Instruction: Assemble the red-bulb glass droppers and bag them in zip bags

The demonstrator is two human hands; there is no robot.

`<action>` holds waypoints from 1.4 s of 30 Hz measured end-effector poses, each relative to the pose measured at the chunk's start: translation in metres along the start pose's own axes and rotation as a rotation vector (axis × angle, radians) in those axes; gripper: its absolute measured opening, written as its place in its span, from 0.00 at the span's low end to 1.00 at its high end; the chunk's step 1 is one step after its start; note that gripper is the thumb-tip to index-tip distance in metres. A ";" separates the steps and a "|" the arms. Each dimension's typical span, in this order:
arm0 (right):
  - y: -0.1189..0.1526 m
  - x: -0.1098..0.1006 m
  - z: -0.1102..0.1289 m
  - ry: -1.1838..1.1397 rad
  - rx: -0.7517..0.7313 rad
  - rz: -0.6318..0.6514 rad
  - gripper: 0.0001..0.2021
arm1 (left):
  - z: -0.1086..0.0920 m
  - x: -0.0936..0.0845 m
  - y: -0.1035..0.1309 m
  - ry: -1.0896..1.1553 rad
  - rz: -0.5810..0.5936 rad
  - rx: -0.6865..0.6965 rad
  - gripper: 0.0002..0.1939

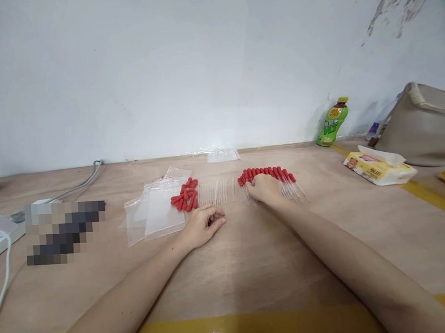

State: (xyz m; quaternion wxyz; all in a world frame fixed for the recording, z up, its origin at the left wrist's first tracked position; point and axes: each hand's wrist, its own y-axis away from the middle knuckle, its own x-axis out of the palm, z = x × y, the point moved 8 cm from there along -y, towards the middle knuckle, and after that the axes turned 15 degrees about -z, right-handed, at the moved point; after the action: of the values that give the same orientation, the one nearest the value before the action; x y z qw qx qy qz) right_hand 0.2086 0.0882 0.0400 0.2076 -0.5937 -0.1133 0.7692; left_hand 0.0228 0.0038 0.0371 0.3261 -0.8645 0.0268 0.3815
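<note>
One left hand (202, 226), fingers curled, thumb apart, just in front of roughly a dozen bare glass tubes (215, 191), one right hand (265, 186), grip impossible to tell, over about thirteen red-capped droppers (275, 172) right of the tubes, about fifteen red bulbs (185, 194) left of them

A single view from a camera worn on the person's head, above the near side of the worktop (232, 280), facing forward and tilted down across it. The wall (166, 80) behind the worktop fills nearly the upper half, seen almost straight on. The framing is wide: the worktop stretches from side to side, with the left hand (202, 225) and right hand (265, 187) small around its middle. Both forearms (139, 290) enter over its near side, largest closest to the lens.
</note>
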 end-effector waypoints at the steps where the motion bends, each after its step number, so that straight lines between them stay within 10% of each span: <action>1: 0.001 -0.001 0.001 0.005 -0.013 -0.003 0.17 | 0.000 0.000 0.000 0.003 0.001 0.000 0.07; 11: 0.011 0.000 0.058 0.033 -0.203 0.030 0.16 | -0.001 0.002 0.002 -0.026 0.005 0.027 0.07; 19: 0.004 0.024 0.079 0.052 -0.181 0.140 0.11 | 0.015 -0.046 -0.002 -0.591 -0.379 0.012 0.10; 26: 0.029 -0.005 0.064 0.038 -0.233 0.025 0.14 | 0.035 -0.053 -0.006 -0.799 -0.290 -0.040 0.12; 31: 0.062 -0.039 0.042 -0.018 -0.538 -0.263 0.12 | 0.039 -0.055 -0.006 -0.819 -0.300 -0.089 0.11; 36: 0.086 -0.050 0.012 -0.325 -0.648 -0.387 0.09 | 0.019 -0.062 -0.006 -0.523 -0.427 -0.046 0.09; 42: 0.091 -0.048 0.009 -0.512 -0.619 -0.283 0.09 | -0.016 -0.017 0.005 -0.049 -0.015 0.095 0.06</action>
State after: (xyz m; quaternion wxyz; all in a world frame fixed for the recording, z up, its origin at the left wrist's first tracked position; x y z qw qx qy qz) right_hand 0.1933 -0.0140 0.0455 0.0882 -0.3967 -0.4669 0.7854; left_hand 0.0197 -0.0124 0.0535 0.3701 -0.8387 0.0306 0.3983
